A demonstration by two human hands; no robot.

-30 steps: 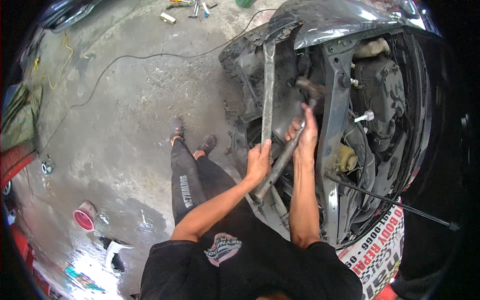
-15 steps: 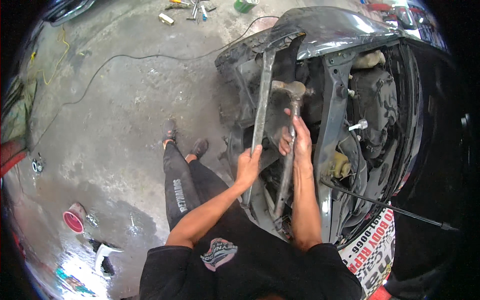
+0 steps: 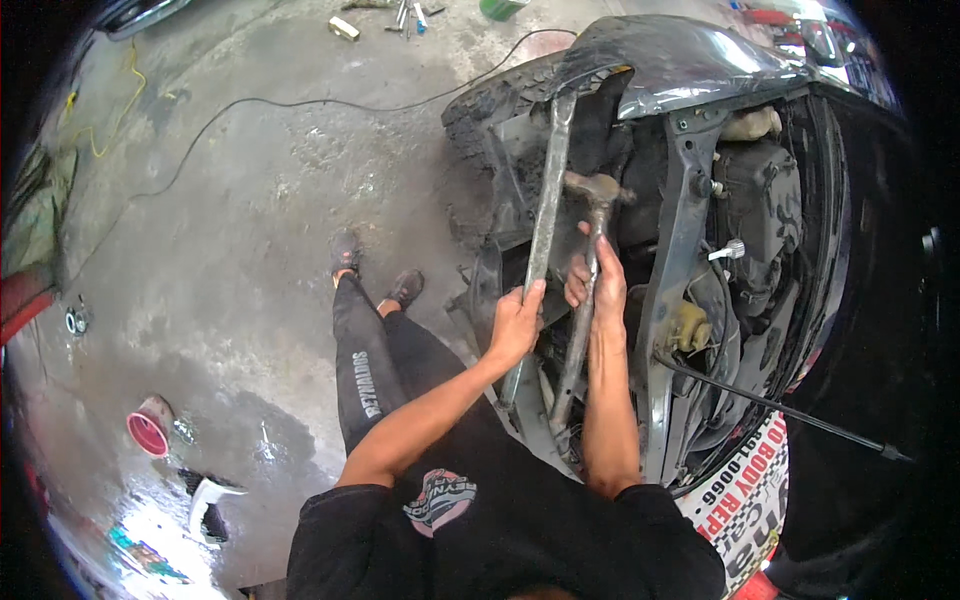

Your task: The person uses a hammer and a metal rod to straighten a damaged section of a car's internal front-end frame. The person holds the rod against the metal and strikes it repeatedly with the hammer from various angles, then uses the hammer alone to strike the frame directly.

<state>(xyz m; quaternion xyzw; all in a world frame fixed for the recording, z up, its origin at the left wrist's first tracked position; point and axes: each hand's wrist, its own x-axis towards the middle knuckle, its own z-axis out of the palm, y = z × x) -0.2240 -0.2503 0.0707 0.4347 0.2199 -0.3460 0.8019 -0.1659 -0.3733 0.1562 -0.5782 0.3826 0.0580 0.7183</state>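
My left hand [image 3: 518, 322] is wrapped round a long flat metal bar [image 3: 547, 205]. The bar's far end reaches up to the edge of the dented dark fender [image 3: 690, 72]. In my right hand [image 3: 605, 278] is a metal-handled hammer [image 3: 600, 190], gripped partway up the handle, with its head pointing away from me. The hammer's head is close to the bar's right side; whether they touch I cannot tell. Both tools are over the car's opened front corner, beside a grey metal rail [image 3: 675, 260]. Shadow hides much of the inside of the wheel well.
A black cable [image 3: 330, 101] runs across the concrete floor to the car. A thin black rod [image 3: 790, 405] slants over the engine bay. On the floor are a pink-red bucket [image 3: 148, 430], a white curved part [image 3: 208, 505] and several hand tools [image 3: 408, 18] at the far side.
The view has shifted slightly, so the car sits a little further right and lower. Both hands keep their grips; my left hand and the bar are slightly further right.
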